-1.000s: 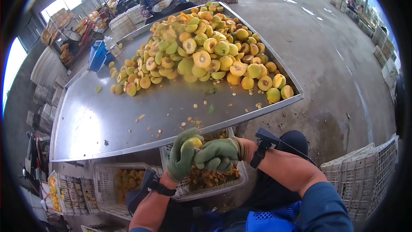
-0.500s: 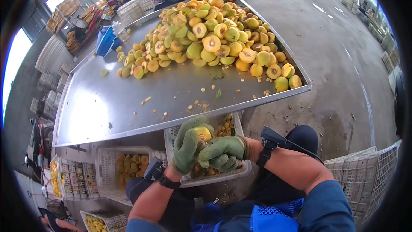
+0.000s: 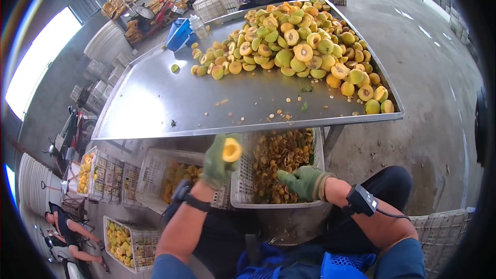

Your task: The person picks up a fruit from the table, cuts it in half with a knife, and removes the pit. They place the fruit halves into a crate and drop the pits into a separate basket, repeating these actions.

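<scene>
Left grip [image 3: 217, 163]: clamped on fruit half [image 3: 232, 150], hollow showing
Right grip [image 3: 304, 182]: above scrap crate [image 3: 279, 205]; can't tell whether apart or together
Slip risk: loose hold could drop fruit half below

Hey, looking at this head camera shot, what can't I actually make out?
In the head view:
Halved fruit: back hidden by the left hand.
Anything inside the right hand: hidden by the hand itself.
Crate at lower right: cut off by the bottom edge.
Bottle: any label is too small.
</scene>
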`<move>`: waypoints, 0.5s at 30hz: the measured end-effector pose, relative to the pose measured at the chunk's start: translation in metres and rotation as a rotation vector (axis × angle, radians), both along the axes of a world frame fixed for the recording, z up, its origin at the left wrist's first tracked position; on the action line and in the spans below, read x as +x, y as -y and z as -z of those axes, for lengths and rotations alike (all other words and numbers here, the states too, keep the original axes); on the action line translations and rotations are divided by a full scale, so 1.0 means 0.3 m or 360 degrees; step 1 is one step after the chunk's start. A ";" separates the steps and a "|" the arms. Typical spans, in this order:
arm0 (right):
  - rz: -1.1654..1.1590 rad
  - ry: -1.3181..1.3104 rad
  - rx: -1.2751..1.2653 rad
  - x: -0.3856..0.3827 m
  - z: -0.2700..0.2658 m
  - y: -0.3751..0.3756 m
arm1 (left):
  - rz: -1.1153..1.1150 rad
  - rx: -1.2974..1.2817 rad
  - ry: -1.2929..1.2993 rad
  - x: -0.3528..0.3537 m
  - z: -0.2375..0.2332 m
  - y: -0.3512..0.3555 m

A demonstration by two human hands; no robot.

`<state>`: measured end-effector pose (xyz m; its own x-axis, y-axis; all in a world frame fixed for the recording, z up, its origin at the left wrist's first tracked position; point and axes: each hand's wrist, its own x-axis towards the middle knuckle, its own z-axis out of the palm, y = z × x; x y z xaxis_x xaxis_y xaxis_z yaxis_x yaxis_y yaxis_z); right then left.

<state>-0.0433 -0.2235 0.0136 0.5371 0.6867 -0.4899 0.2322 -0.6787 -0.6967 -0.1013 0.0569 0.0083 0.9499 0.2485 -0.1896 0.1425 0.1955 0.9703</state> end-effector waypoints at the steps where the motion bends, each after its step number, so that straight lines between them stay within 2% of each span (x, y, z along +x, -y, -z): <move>1: -0.0117 0.0135 0.0076 -0.013 -0.023 0.018 | 0.0050 0.0105 -0.0109 -0.021 -0.029 -0.065; 2: -0.0109 0.0146 0.0165 -0.018 -0.013 0.031 | 0.0097 0.0209 -0.0222 -0.049 -0.059 -0.140; 3: -0.0103 0.0156 0.0254 -0.021 0.008 0.040 | 0.0105 0.0721 -0.0187 -0.077 -0.059 -0.209; 5: -0.0121 0.0204 0.0387 -0.012 -0.018 0.059 | 0.0382 0.2052 -0.0108 -0.149 0.031 -0.486; 6: -0.0141 0.0253 0.0415 -0.008 -0.065 0.073 | 0.0669 0.2869 -0.0066 -0.186 0.080 -0.637; 9: -0.0112 0.0274 0.0404 0.004 -0.162 0.103 | 0.0174 0.2773 -0.1147 -0.240 0.051 -0.697; 11: 0.0043 0.0137 0.0270 0.014 -0.162 0.104 | -0.0032 0.2472 -0.1092 -0.134 -0.067 -0.594; 12: 0.0042 0.0204 0.0343 0.017 -0.124 0.105 | -0.0128 0.2313 -0.1066 -0.061 -0.116 -0.536; 13: 0.0041 0.0273 0.0413 0.019 -0.065 0.112 | -0.0132 0.2103 -0.0917 0.012 -0.134 -0.504; 15: 0.0051 0.0381 0.0478 0.026 -0.042 0.108 | -0.0206 0.2051 -0.0590 0.211 -0.066 -0.516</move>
<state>-0.0355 -0.2558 0.0263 0.6356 0.7614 -0.1275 0.3942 -0.4622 -0.7943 -0.0379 0.2117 0.0282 0.8501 0.5265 0.0066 0.4848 -0.7875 0.3804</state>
